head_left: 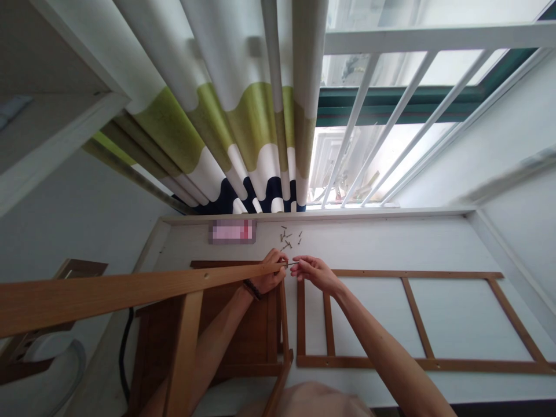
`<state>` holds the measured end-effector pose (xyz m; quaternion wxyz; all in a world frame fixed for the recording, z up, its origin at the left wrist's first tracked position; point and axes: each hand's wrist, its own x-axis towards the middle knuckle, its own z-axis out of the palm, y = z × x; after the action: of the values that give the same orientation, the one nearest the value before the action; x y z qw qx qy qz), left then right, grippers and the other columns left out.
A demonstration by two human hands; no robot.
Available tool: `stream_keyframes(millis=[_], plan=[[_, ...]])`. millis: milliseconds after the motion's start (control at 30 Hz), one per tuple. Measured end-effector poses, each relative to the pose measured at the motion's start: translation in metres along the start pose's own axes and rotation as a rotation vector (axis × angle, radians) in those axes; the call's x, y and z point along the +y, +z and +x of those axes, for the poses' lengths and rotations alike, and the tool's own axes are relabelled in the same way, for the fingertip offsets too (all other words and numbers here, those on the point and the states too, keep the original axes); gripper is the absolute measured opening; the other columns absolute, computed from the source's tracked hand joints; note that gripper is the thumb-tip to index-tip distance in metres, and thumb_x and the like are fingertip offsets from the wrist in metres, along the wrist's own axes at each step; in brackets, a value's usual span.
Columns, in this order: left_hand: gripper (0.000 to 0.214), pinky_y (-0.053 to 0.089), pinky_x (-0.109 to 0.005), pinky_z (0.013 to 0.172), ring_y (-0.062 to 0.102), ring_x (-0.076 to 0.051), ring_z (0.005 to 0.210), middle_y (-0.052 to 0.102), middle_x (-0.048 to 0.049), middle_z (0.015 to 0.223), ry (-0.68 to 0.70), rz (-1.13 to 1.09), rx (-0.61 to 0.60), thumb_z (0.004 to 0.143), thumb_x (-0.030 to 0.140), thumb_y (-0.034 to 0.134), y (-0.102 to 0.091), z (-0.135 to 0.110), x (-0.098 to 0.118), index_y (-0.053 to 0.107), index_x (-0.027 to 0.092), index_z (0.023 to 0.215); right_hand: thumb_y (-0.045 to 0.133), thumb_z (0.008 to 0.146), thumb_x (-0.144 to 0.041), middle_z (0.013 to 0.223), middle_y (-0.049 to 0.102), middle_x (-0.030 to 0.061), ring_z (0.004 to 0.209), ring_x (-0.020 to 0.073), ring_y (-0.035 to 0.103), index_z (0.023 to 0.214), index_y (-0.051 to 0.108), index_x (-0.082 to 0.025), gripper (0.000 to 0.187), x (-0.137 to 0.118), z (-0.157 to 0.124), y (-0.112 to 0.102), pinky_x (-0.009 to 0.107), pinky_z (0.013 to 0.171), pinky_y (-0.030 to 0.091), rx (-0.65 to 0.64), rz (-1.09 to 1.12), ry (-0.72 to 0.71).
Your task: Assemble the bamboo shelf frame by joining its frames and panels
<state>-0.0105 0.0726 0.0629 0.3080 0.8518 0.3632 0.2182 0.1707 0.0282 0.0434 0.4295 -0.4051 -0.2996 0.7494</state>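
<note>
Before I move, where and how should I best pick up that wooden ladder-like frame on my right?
Probably by the long near rail of the ladder-like frame, coming from your own side: that rail runs closest to you, and the frame lies flat with open gaps between its crossbars, which should let your grip curl around.

Widest free passage: the bare strip of white surface [391, 243] between the raised back edge [360, 213] and the flat ladder-like frame [452, 274], right of the scattered screws [287, 236]. These screws obstruct the area just beyond the left grip [266, 277] and right grip [316, 273]; a pink item [232, 231], blurred, lies to their left. A long wooden rail [108, 288] bars the left side, its crosspiece [185, 347] passing before the left forearm [219, 333]. A narrow gap separates frame and brown panel [252, 330]. The right forearm [377, 336] crosses one frame opening.
</note>
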Motion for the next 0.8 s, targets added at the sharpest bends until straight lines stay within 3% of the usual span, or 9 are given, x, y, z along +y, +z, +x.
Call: stream_keyframes(millis=[67,167,233,333,400,500,600,800], plan=[[0.019,0.044,-0.03,0.075,0.048,-0.014,0.079,0.046,-0.0026,0.086,-0.003,-0.001,0.009,0.074,0.009,0.039,0.001,0.001,0.001,0.045,0.019,0.089,0.055,0.075,-0.045,0.079,0.065,0.0072,0.072,0.0139,0.063,0.097,0.056,-0.012,0.04,0.0,-0.004,-0.003,0.023,0.059,0.048,-0.006,-0.079,0.004],[0.02,0.044,-0.029,0.075,0.048,-0.014,0.079,0.045,-0.0027,0.087,0.003,-0.01,0.0,0.074,0.008,0.039,0.002,0.002,0.003,0.045,0.018,0.09,0.047,0.079,-0.049,0.064,0.061,0.0031,0.052,0.0091,0.056,0.088,0.062,-0.011,0.042,0.001,-0.005,-0.008,0.019,0.044,0.04,0.104,-0.332,0.01],[0.021,0.044,-0.029,0.075,0.048,-0.014,0.079,0.045,-0.0028,0.087,0.011,-0.008,-0.016,0.074,0.007,0.038,0.003,0.002,0.005,0.046,0.018,0.09,0.049,0.079,-0.046,0.054,0.056,-0.0018,0.043,0.0062,0.048,0.095,0.063,-0.012,0.04,0.0,-0.005,-0.009,0.018,0.04,0.037,0.165,-0.442,-0.001],[0.022,0.044,-0.03,0.074,0.047,-0.014,0.079,0.046,-0.0029,0.086,0.023,0.009,-0.026,0.073,0.007,0.038,0.005,0.004,0.006,0.046,0.018,0.09,0.054,0.077,-0.042,0.051,0.054,-0.0053,0.041,0.0065,0.047,0.111,0.056,-0.016,0.042,-0.003,-0.005,-0.01,0.019,0.04,0.038,0.172,-0.395,-0.016],[0.02,0.044,-0.03,0.075,0.047,-0.014,0.079,0.045,-0.0028,0.086,0.023,0.017,-0.013,0.073,0.007,0.038,0.005,0.004,0.006,0.045,0.018,0.089,0.055,0.076,-0.042,0.055,0.058,-0.0023,0.046,0.0085,0.052,0.105,0.058,-0.014,0.04,-0.005,-0.007,-0.01,0.02,0.043,0.042,0.134,-0.3,-0.013],[0.02,0.044,-0.029,0.075,0.048,-0.014,0.078,0.045,-0.0027,0.086,0.006,0.018,-0.007,0.074,0.007,0.038,0.004,0.005,0.007,0.045,0.018,0.089,0.059,0.074,-0.041,0.079,0.066,0.007,0.072,0.0139,0.063,0.099,0.061,-0.012,0.038,-0.009,-0.01,-0.014,0.026,0.064,0.05,0.007,-0.147,0.027],[0.021,0.044,-0.029,0.075,0.048,-0.014,0.079,0.046,-0.0029,0.087,-0.012,0.013,-0.02,0.074,0.007,0.039,0.002,0.006,0.009,0.045,0.018,0.09,0.062,0.072,-0.039,0.095,0.066,0.0108,0.089,0.0178,0.062,0.108,0.058,-0.014,0.045,-0.009,-0.011,-0.017,0.034,0.08,0.048,-0.071,-0.073,0.046],[0.021,0.044,-0.029,0.076,0.048,-0.014,0.079,0.046,-0.0032,0.087,-0.002,0.002,-0.016,0.074,0.007,0.038,0.001,0.006,0.008,0.046,0.018,0.091,0.056,0.075,-0.044,0.084,0.066,0.0087,0.072,0.0153,0.062,0.107,0.062,-0.015,0.044,-0.006,-0.004,-0.019,0.028,0.061,0.051,-0.014,-0.288,-0.053]])
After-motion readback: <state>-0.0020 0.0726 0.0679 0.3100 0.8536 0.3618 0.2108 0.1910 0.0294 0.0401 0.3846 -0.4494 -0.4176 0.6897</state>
